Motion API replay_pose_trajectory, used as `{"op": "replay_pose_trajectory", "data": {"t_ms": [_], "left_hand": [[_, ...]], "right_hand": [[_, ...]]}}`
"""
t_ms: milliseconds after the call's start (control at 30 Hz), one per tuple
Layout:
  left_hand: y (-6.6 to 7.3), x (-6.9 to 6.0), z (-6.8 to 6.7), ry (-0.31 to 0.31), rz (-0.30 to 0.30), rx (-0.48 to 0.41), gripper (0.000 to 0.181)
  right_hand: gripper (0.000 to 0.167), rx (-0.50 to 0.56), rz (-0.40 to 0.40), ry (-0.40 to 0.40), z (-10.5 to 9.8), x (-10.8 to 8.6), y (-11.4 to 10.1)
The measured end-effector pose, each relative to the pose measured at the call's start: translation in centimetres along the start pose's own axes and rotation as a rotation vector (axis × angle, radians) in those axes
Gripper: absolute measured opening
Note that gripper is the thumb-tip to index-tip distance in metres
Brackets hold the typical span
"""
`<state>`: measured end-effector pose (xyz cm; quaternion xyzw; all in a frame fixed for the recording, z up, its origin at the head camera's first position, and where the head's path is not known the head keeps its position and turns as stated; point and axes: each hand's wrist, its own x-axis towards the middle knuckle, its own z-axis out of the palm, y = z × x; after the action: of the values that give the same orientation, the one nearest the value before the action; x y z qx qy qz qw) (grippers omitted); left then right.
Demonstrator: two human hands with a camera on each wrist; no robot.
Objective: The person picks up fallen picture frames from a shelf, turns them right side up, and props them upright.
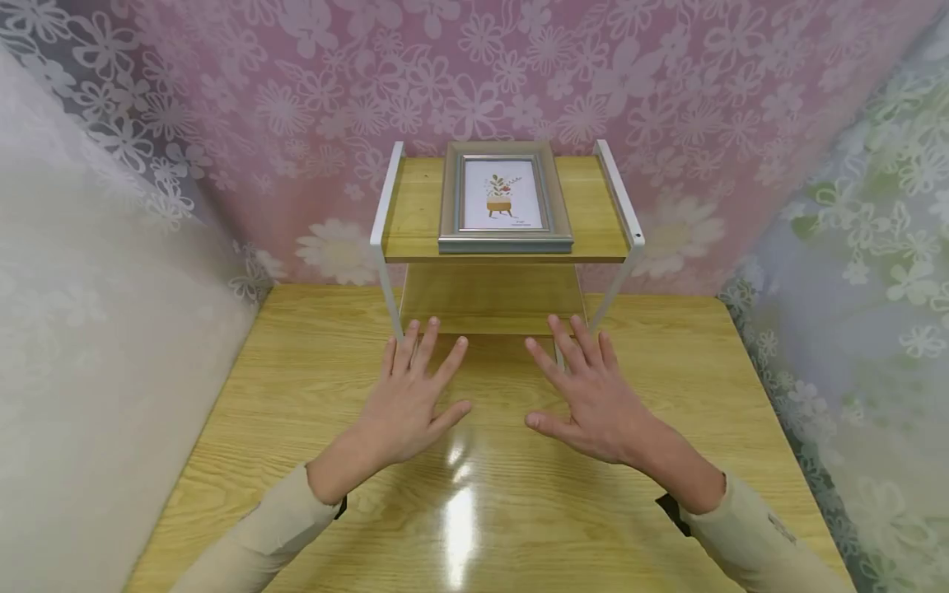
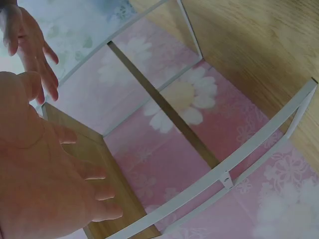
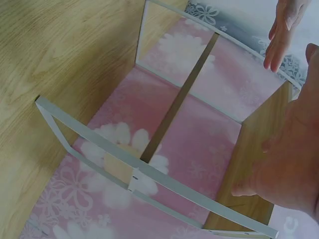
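Both hands are held palms down with fingers spread, in front of a small two-tier shelf with wooden boards (image 1: pixel 423 206) and white metal side frames (image 1: pixel 387 198). The left hand (image 1: pixel 408 399) is near the shelf's left front leg and holds nothing. Opposite it, the right hand (image 1: pixel 593 399) is near the right front leg, also holding nothing. A silver picture frame (image 1: pixel 506 245) with a plant drawing lies on the top board. In the left wrist view the left hand (image 2: pixel 45 164) shows beside the shelf; the right wrist view shows the right hand (image 3: pixel 286 154) similarly.
The shelf stands at the back of a wooden table (image 1: pixel 296 395). Behind it hangs a pink floral cloth (image 1: pixel 474 74). A pale cloth (image 1: pixel 96 288) is at the left and a floral one (image 1: pixel 867 272) at the right. Light reflects off the tabletop between the forearms.
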<state>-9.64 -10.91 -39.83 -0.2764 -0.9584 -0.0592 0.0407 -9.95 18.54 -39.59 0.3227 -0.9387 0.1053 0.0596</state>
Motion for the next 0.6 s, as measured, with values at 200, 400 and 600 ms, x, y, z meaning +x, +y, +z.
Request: {"op": "replay_pose_trajectory", "data": {"t_ms": [200, 400, 600], "left_hand": [[0.0, 0.4, -1.8, 0.173, 0.073, -0.018, 0.072], [-0.5, 1.8, -4.8, 0.426, 0.16, -0.104, 0.059], [-1.0, 2.7, -7.0, 0.522, 0.201, -0.091, 0.057]], "right_hand": [[0.082, 0.116, -0.059, 0.134, -1.2, 0.3, 0.1], [0.079, 0.191, -0.14, 0.317, -3.5, 2.1, 0.5], [0.076, 0.153, -0.207, 0.398, -5.0, 3.4, 0.5]]}}
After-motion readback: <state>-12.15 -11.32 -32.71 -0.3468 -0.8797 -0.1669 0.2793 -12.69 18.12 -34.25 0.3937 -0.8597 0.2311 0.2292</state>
